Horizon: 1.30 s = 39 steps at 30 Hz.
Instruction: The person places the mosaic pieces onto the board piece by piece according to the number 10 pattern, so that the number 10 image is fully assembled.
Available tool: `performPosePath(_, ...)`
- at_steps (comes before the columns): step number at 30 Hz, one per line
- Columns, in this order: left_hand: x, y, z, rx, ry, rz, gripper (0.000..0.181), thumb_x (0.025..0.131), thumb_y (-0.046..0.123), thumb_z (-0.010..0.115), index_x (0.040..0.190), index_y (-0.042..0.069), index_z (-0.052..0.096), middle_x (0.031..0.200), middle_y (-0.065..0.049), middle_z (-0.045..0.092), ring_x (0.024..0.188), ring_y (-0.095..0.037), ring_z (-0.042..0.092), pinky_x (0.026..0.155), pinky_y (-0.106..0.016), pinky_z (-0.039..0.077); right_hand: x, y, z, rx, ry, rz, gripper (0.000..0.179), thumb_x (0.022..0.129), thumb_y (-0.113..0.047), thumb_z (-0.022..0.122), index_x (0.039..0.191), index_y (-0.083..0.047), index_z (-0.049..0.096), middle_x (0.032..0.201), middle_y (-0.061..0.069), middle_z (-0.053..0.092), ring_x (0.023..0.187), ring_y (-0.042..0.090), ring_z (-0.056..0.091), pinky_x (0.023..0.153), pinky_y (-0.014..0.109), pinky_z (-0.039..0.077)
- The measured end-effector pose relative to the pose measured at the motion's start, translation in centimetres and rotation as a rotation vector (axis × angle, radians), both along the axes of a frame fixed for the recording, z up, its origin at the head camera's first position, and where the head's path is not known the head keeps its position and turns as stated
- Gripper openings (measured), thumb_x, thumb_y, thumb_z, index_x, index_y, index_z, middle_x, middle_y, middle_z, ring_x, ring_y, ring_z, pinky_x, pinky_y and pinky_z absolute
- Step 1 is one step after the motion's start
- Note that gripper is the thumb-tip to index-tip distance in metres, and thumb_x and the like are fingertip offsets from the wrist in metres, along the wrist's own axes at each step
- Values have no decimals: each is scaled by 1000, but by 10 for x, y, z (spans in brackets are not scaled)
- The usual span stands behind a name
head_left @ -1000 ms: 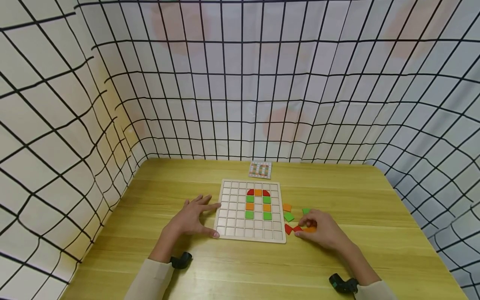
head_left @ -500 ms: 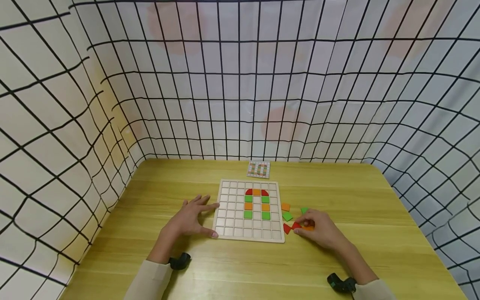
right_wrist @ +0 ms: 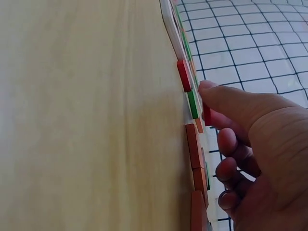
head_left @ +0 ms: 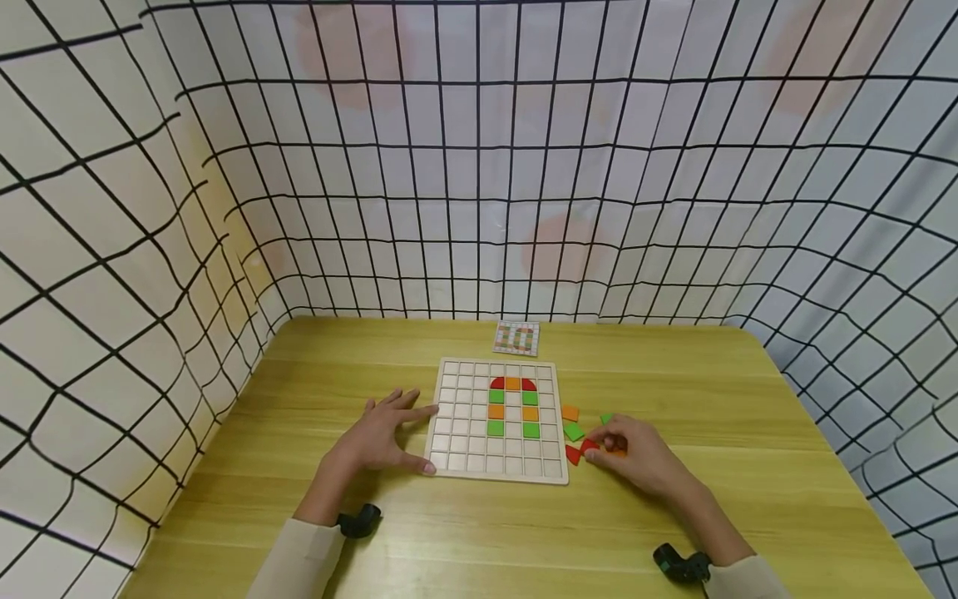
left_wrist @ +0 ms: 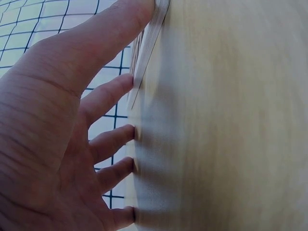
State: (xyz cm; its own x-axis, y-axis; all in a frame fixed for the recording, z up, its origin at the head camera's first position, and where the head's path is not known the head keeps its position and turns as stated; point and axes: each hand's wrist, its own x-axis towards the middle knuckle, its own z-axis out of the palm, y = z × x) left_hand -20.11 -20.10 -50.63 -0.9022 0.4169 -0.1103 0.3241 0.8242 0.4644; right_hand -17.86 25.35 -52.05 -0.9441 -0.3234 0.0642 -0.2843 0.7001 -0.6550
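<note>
A wooden grid board (head_left: pixel 459 423) lies on the table, with red, orange and green tiles set in an arch shape. My left hand (head_left: pixel 377 437) spreads its fingers, thumb and index fingertip touching the board's left edge. Right of the board, my right hand (head_left: pixel 644 457) pinches a red tile (head_left: pixel 589 447) between thumb and index finger. In the right wrist view that red tile (right_wrist: pixel 207 115) is raised off the table. Another red tile (head_left: pixel 573 456) lies between it and the board. A green tile (head_left: pixel 574 432) and an orange tile (head_left: pixel 570 413) are close by.
Behind the board lies a small patterned card (head_left: pixel 516 339). One more green tile (head_left: pixel 607 418) and orange pieces (head_left: pixel 619 453) are partly hidden by the right hand. White walls with black grid lines (head_left: pixel 479 166) enclose the wooden table (head_left: pixel 479 541).
My right hand has lifted the red tile slightly and drawn it a little left, now apart from the orange piece. My left hand keeps its place at the board.
</note>
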Motion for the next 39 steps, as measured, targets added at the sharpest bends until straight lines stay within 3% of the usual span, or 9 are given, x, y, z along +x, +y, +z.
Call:
performPosePath(11,-1,-1,-1,-3,11,-4,100,63,76,84,151,39,52,169,-10,31,158,-43,18,122,-74,6,-5,-10,5,17,23,12,21,90,-40,81,105,-27,76,85,-12,58,82,12,53,73,24,41)
performPosePath(23,0,0,0,9,7,-6,100,64,74,85,151,39,52,169,-11,31,158,-43,18,122,-74,6,-14,-33,6,-68,24,109,13,89,-31,82,98,-23,76,79,-8,54,76,11,51,65,23,41)
performPosePath(31,1,-1,1,9,3,-4,99,64,74,85,151,38,53,169,-11,31,158,-44,18,122,-74,6,-17,-49,2,-96,1,176,17,91,-33,80,104,-22,76,83,-9,55,82,11,53,73,23,45)
performPosePath(39,0,0,2,3,-5,-6,100,65,74,84,152,37,51,169,-11,30,158,-43,17,122,-74,5,-22,-61,-5,-82,18,235,16,91,-36,80,105,-28,77,82,-8,57,74,11,52,64,21,44)
